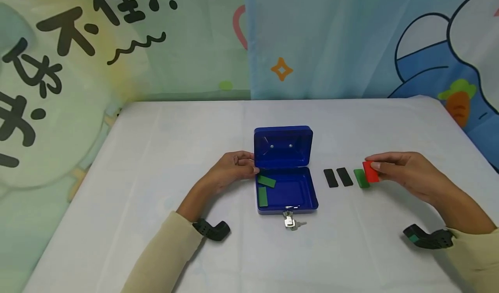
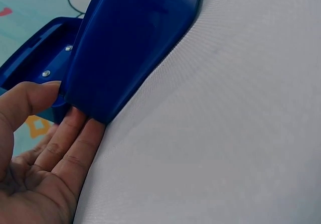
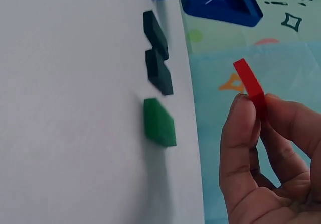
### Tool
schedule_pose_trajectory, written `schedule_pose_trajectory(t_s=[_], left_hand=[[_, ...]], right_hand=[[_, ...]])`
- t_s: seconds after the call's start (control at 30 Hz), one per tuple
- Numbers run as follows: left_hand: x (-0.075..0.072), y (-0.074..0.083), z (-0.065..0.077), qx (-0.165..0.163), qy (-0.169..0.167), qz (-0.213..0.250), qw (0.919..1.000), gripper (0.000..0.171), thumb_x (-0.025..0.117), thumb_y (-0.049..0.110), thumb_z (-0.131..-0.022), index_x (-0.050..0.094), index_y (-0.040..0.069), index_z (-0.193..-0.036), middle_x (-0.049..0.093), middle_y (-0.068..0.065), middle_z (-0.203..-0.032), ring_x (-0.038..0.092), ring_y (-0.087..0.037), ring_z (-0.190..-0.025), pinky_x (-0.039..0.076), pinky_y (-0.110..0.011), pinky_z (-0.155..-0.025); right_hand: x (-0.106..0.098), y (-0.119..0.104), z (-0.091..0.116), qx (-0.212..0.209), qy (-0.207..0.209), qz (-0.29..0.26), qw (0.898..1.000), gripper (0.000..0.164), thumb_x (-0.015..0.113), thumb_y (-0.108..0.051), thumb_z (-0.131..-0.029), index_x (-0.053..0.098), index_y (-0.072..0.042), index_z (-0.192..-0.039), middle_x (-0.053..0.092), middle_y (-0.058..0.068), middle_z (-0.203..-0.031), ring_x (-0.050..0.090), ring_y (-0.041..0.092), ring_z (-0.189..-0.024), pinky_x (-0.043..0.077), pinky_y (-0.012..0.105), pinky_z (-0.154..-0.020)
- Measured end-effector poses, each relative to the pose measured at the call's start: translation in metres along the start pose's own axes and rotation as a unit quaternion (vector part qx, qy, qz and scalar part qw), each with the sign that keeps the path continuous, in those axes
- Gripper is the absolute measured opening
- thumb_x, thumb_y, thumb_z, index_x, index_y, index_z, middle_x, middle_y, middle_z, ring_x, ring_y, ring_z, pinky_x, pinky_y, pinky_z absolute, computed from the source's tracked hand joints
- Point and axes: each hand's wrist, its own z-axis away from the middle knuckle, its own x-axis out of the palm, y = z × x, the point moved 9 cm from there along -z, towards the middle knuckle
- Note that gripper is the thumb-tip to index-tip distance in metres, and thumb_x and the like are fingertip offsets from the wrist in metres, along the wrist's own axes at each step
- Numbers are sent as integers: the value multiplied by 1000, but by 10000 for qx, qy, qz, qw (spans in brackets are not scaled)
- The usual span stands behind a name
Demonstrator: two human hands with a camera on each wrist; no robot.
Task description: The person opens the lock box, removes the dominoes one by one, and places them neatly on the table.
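A blue metal cash box [image 1: 290,193] stands with its lid [image 1: 283,148] raised. Two green blocks lie inside, one slanted [image 1: 267,181] and one upright along the left wall [image 1: 263,196]. My left hand [image 1: 235,167] holds the box's back left corner, thumb at the rim and fingers against the outside, as the left wrist view shows. Between thumb and fingers my right hand [image 1: 409,171] pinches a flat red block [image 3: 249,86], raised off the table. Just left of it, a green block [image 1: 361,179] lies on the cloth.
Two black blocks [image 1: 330,178] [image 1: 345,177] lie between the box and the green block. A silver lock with a key [image 1: 289,221] hangs at the box's front. White cloth [image 1: 175,128] covers the table, and printed curtains [image 1: 331,37] hang behind its far edge.
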Motion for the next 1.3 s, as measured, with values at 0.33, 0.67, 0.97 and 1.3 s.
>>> schedule_pose_trajectory(t_s=[0.33, 0.67, 0.97, 1.3], left_hand=[[0, 0, 0, 22, -28, -20, 10000, 49, 74, 7, -85, 53, 0, -128, 68, -12, -105, 62, -22, -101, 51, -32, -90], [2, 1, -1, -24, -2, 105, 9999, 46, 73, 3, -85, 54, -2, -127, 68, -10, -101, 64, -21, -98, 52, -33, -89], [2, 2, -1, -17, 2, 129, 9999, 45, 73, 2, -84, 54, -2, -125, 67, -8, -94, 63, -20, -94, 52, -33, -88], [1, 1, -1, -57, 37, 119, 9999, 45, 73, 2, -84, 55, -2, -124, 67, -9, -95, 63, -21, -96, 52, -32, -88]], right_hand=[[-15, 25, -3, 305, 155, 330, 9989, 35, 61, -17, -97, 61, 5, -125, 61, -20, -103, 61, 1, -91, 55, 23, -75], [-22, 39, -6, 748, 221, 1235, 9893, 53, 60, -24, -98, 49, 18, -129, 59, 16, -111, 66, 14, -78, 55, 23, -71], [-20, 34, -8, 1003, 438, 2114, 9713, 50, 61, -26, -96, 54, 14, -125, 59, 26, -106, 63, 28, -79, 50, 22, -63], [-18, 26, -9, 841, 724, 2492, 9621, 40, 63, -19, -94, 60, 12, -119, 61, 28, -106, 57, 30, -85, 50, 24, -59]])
